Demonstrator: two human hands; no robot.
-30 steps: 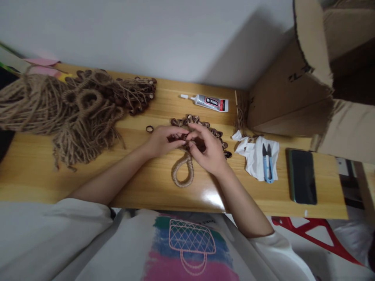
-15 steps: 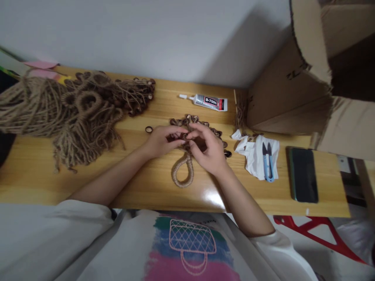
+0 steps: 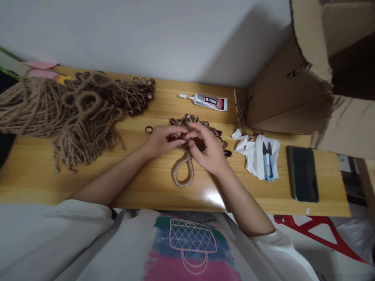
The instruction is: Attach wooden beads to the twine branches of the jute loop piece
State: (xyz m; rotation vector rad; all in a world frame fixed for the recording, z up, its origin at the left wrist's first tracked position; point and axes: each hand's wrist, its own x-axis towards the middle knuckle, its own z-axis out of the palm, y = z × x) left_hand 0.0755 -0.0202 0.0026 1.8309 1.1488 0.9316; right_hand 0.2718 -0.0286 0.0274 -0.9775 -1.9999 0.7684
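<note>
My left hand [image 3: 164, 140] and my right hand [image 3: 206, 146] meet over a jute-cord hanging at the middle of the table. The fingertips of both are pinched together around a small brown nut-shell piece [image 3: 185, 136], mostly hidden by the fingers. Below the hands lies the hanging's wrapped rope loop [image 3: 173, 173], flat on the wood. Several more brown shells [image 3: 191, 118] fan out behind and to the right of my right hand. One loose dark ring-shaped shell [image 3: 149, 129] lies just left of my left hand.
Left is a heap of jute cords [image 3: 88, 117] with loops and shells. Behind my hands lies a B-7000 glue tube [image 3: 209, 102]. At right are blue thread snips [image 3: 268, 162] on crumpled white paper [image 3: 252, 158], a phone [image 3: 302, 174], cord scraps [image 3: 241, 109] and an open cardboard box [image 3: 281, 86].
</note>
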